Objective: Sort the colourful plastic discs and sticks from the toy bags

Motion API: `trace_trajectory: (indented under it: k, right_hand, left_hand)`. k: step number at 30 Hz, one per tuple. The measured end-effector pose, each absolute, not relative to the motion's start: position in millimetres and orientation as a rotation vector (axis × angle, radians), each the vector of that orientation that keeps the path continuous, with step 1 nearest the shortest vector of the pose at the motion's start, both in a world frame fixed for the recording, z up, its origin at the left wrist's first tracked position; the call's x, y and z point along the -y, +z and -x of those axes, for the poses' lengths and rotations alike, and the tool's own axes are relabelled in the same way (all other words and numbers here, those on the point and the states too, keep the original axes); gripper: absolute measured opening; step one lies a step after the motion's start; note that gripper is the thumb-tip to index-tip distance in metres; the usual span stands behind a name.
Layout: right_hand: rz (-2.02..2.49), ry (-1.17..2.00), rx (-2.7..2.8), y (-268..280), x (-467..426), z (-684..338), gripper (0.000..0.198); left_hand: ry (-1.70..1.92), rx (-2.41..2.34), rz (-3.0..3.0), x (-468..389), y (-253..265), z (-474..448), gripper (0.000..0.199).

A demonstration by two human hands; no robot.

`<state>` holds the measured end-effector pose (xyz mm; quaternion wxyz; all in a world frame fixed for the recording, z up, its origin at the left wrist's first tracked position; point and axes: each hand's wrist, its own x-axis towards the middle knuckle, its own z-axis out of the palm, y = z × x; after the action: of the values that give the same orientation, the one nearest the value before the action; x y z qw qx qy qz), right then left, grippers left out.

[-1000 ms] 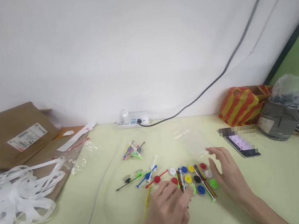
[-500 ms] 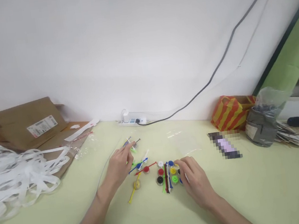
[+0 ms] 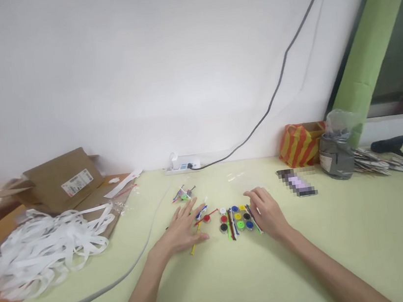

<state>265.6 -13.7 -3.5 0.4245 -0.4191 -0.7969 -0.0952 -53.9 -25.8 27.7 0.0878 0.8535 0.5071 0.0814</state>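
Note:
My left hand [image 3: 184, 227] is spread flat with the fingers apart, over a few spinner pieces. A yellow arrow [image 3: 196, 241] shows beneath it, and a red arrow on a red disc [image 3: 206, 218] lies at its fingertips. My right hand [image 3: 269, 211] rests loosely bent beside a few thin arrows [image 3: 256, 222], nothing visibly gripped. Between the hands, small round discs stand in columns: a white disc [image 3: 223, 211], a black disc [image 3: 224, 228], a green disc [image 3: 240, 225] and others. A bundle of upright coloured arrows [image 3: 232, 226] lies between the columns.
Behind the left hand lies a small pile of spinners [image 3: 184, 193]. White ribbon [image 3: 51, 250] and a cardboard box [image 3: 64, 181] are at left, with a grey cable [image 3: 128, 274] nearby. A power strip [image 3: 183, 165], phone [image 3: 298, 183], striped bag [image 3: 299, 144] and dark container [image 3: 336, 158] stand further back.
My left hand has come back from the rear pile towards me and spread its fingers. My right hand has shifted away from the discs, uncovering the right-hand column. The view has turned slightly right.

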Motion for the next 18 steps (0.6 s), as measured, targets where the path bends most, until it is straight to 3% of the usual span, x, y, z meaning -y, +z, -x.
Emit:
trace_trajectory:
  k: [9, 18]
  right_hand:
    - [1.093, -0.217, 1.911, -23, 4, -280, 0.028]
    - [1.190, -0.204, 1.769, -28, 7, -303, 0.024]
  left_hand:
    - [0.272, -1.547, -2.725, 33, 5, 48, 0.049]
    - [0.339, -2.094, -2.600, 32, -17, 66, 0.052]
